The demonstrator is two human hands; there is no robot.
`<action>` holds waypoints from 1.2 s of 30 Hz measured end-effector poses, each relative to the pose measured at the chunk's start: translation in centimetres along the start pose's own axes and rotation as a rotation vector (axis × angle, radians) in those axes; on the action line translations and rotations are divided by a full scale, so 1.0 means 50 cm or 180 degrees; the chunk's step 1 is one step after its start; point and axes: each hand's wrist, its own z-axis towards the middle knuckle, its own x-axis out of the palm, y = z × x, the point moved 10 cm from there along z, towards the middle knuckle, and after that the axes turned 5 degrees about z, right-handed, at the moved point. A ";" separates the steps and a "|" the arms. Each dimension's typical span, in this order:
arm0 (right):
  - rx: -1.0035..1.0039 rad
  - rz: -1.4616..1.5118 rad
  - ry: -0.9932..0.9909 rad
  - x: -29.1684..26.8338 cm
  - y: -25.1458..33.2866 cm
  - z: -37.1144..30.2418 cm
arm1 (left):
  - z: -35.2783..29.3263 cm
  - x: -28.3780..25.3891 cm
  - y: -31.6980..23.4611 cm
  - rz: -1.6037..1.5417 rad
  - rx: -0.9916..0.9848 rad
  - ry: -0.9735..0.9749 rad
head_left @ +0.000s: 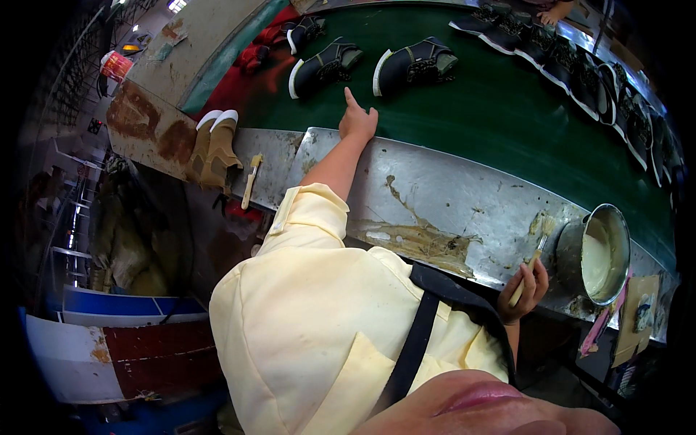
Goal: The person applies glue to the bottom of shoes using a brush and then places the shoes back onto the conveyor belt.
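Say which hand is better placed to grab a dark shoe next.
Probably the left hand: it looks empty and extends over the green surface near two dark shoes. The right hand holds a brush near the pot.

No readable text, markings on the red-and-white tub (116, 67) beyond the left edge of the counter (442, 177), too small to read

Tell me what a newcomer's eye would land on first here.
Probably the left hand, one finger stretched over the dark green surface near two black, white-soled shoes. At lower right, the right hand holds a wooden-handled brush beside a round silver metal pot with pale contents. A curving row of black shoes fills the upper right.
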 end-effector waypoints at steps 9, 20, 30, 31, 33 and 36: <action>0.0016 -0.0073 0.0006 -0.002 0.003 0.002 | 0.003 0.011 0.000 0.0109 -0.0133 0.0124; 0.0002 -0.0068 -0.0043 -0.002 0.003 0.001 | 0.015 0.024 0.009 0.0182 0.0017 0.0112; -0.0039 -0.0096 -0.0038 -0.007 0.011 0.006 | 0.007 0.014 -0.003 0.0240 0.0073 0.0076; -0.0030 -0.0115 -0.0033 -0.007 0.009 0.006 | 0.008 0.013 -0.002 0.0240 0.0091 0.0046; 0.0000 -0.0187 -0.0037 -0.009 0.002 0.000 | 0.007 0.015 -0.007 0.0247 0.0089 0.0052; -0.0030 -0.0151 -0.0063 -0.008 0.006 0.004 | 0.012 0.019 0.002 0.0232 0.0091 0.0070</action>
